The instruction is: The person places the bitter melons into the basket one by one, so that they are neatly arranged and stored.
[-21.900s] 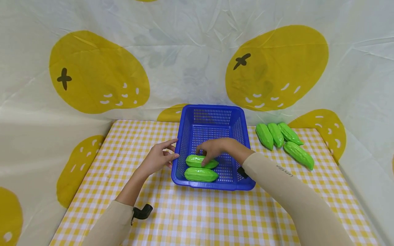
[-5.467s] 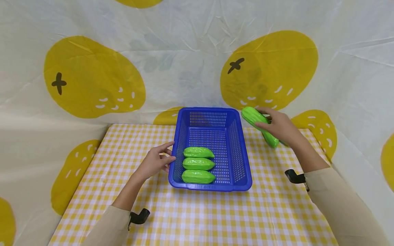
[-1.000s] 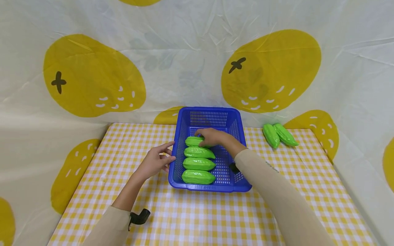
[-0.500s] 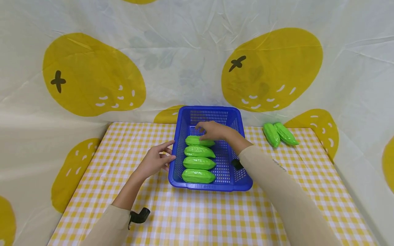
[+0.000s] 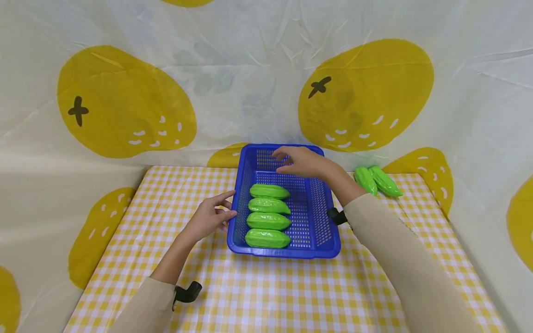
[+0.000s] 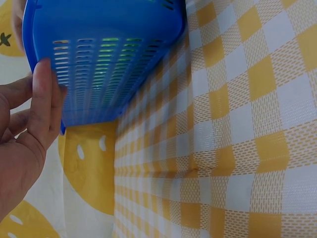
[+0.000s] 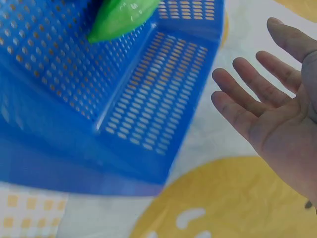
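Observation:
Several glossy green ridged bitter melons (image 5: 268, 221) lie in a row, one behind another, along the left side of a blue plastic basket (image 5: 287, 254). My right hand (image 5: 306, 162) hovers over the basket's far right part with nothing in it, its fingers spread and relaxed in the right wrist view. My left hand (image 5: 207, 219) stays at the basket's left rim, fingertips right at the edge. Seen from the left wrist, its straight fingers (image 6: 43, 94) lie against the basket's outer side wall (image 6: 94, 74). Green shows through the slots there.
Two more bitter melons (image 5: 385, 181) lie side by side on the yellow checked tablecloth (image 5: 266, 296) at the back right, partly behind the right forearm. A fabric wall (image 5: 250, 92) printed with yellow fruit rises just behind the basket.
A fourth bitter melon has joined the row in the basket, and fewer lie at the back right. My right hand has let go of it, rising away and to the right. Left hand unmoved.

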`<state>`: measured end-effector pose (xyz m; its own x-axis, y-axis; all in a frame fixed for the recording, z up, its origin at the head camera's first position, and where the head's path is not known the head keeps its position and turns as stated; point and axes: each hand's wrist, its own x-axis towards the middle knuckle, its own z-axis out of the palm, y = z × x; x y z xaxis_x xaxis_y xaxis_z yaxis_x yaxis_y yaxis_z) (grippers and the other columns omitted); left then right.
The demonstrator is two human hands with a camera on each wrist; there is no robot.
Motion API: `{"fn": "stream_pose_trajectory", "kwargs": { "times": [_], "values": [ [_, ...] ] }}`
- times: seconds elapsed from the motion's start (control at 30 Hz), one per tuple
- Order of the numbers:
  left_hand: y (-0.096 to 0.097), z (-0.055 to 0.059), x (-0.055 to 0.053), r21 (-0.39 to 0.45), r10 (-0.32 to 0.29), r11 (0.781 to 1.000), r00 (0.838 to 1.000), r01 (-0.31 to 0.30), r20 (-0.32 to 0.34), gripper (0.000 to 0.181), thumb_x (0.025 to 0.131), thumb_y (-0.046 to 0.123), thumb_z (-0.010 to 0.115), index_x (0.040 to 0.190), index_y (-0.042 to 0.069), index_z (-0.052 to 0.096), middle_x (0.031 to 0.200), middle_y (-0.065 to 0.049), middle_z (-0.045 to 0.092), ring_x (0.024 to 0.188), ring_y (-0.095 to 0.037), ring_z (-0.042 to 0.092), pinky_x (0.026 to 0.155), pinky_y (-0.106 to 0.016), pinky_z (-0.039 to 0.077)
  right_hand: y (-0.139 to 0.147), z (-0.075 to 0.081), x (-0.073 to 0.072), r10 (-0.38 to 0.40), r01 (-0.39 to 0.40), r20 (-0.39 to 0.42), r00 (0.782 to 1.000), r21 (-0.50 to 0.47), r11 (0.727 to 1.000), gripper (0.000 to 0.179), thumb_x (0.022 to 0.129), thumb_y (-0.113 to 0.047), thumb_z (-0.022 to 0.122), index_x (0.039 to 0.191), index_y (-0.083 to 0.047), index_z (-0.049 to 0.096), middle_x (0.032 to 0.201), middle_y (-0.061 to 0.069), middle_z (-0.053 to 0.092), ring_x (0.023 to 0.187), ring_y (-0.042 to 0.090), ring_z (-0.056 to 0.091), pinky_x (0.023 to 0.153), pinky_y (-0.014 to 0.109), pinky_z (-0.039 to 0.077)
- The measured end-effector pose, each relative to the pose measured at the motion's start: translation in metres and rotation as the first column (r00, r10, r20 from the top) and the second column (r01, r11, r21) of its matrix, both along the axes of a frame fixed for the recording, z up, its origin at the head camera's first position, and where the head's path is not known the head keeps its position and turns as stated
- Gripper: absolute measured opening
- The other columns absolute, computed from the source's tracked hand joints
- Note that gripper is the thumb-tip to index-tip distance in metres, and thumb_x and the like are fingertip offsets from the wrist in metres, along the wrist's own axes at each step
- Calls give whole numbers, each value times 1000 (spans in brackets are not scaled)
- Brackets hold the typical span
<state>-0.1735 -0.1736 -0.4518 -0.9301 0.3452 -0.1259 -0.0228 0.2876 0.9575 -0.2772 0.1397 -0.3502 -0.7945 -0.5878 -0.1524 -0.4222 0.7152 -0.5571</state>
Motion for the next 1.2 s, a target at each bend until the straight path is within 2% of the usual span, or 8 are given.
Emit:
{"fn": "stream_pose_trajectory", "kwargs": {
  "times": [0.1, 0.3, 0.4, 0.57, 0.73, 0.97, 1.2],
  "values": [
    [0, 1, 0, 6, 0, 1000, 1000, 0, -2, 64, 99, 3, 68, 158, 9, 43, 110, -18, 57, 71, -16, 68, 61, -47, 67, 9, 8, 3, -25, 25, -9, 1000, -39, 999, 55, 103, -31, 66, 151, -10, 49, 149, 12, 56, 135, 35, 56, 109, 51, 54],
    [0, 1, 0, 10, 2, 1000, 1000, -2, 2, 63, 99, 3, 68, 157, 9, 44, 110, -18, 57, 71, -16, 68, 63, -51, 67, 34, 20, 7, -62, 61, -7, 998, -130, 990, 54, 104, -24, 66, 153, -10, 46, 153, 13, 50, 139, 38, 51, 112, 55, 51],
    [0, 1, 0, 10, 0, 1000, 1000, 0, 2, 63, 99, 3, 68, 157, 8, 44, 109, -18, 57, 70, -16, 67, 64, -54, 66, 52, 20, 10, -90, 85, -25, 996, -147, 985, 54, 103, -22, 66, 153, -11, 48, 154, 14, 50, 138, 39, 52, 113, 56, 51],
    [1, 1, 1, 12, -1, 1000, 1000, 1, 3, 64, 99, 3, 68, 157, 8, 44, 109, -18, 57, 70, -16, 67, 68, -60, 64, 85, 16, 19, -185, 178, -19, 983, -179, 968, 55, 104, -27, 65, 154, -14, 47, 157, 15, 46, 141, 40, 49, 113, 58, 50],
    [0, 1, 1, 7, 0, 1000, 1000, 0, -3, 64, 99, 3, 69, 157, 8, 44, 109, -18, 57, 69, -16, 67, 67, -60, 64, 112, 7, 28, -281, 269, -25, 959, -219, 938, 57, 105, -32, 63, 156, -15, 44, 161, 14, 42, 144, 41, 45, 116, 61, 47],
    [0, 1, 0, 6, -3, 1000, 1000, 3, -5, 64, 99, 3, 68, 157, 8, 44, 110, -18, 57, 70, -16, 68, 67, -59, 64, 146, -16, 37, -399, 386, -57, 915, -163, 908, 66, 105, -40, 61, 159, -11, 37, 162, 18, 39, 150, 42, 34, 125, 64, 31],
    [0, 1, 1, 14, 2, 1000, 1000, -2, -5, 63, 98, 3, 69, 157, 7, 45, 110, -18, 58, 69, -15, 67, 68, -63, 63, 176, -42, 38, -494, 492, -65, 867, -51, 869, 87, 102, -56, 57, 163, -3, 24, 162, 30, 31, 146, 55, 30, 114, 76, 34]
  ]
}}
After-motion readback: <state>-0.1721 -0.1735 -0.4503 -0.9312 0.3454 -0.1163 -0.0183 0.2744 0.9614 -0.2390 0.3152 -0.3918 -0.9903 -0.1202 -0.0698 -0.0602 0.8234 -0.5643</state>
